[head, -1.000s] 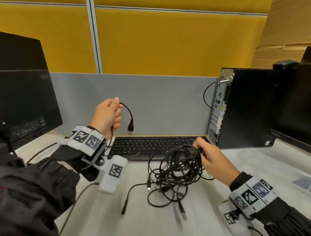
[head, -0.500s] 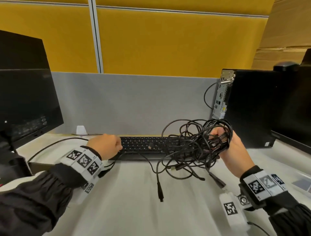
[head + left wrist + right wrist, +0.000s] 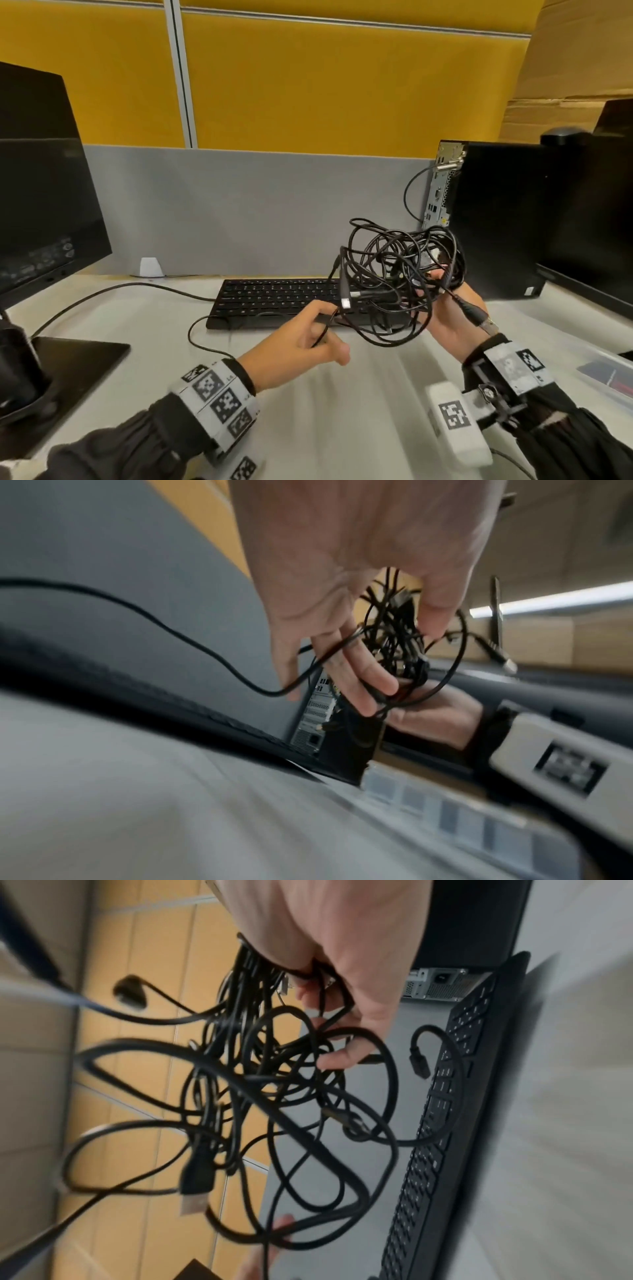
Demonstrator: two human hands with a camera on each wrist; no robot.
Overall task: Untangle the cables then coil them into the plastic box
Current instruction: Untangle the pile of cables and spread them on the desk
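Note:
A tangle of black cables (image 3: pixel 387 274) hangs in the air above the keyboard's right end. My right hand (image 3: pixel 452 311) grips it, fingers curled through the loops (image 3: pixel 329 1010). A USB plug (image 3: pixel 346 303) dangles on its left side, and another plug (image 3: pixel 486 323) sticks out over my right wrist. My left hand (image 3: pixel 301 339) is just left of the tangle, fingers (image 3: pixel 363 680) nearly straight. One thin cable (image 3: pixel 192 639) threads across them and trails down to the desk. The clear plastic box (image 3: pixel 589 359) lies on the desk at the far right.
A black keyboard (image 3: pixel 274 298) lies under the tangle. A PC tower (image 3: pixel 496 219) stands right behind my right hand. A monitor (image 3: pixel 44 205) and its base (image 3: pixel 68 363) fill the left side, with another screen at the right edge. A small white object (image 3: pixel 150 267) sits by the partition.
My right hand lifted the tangle off the desk to above the keyboard. My left hand dropped, moved right to the tangle and uncurled from a fist.

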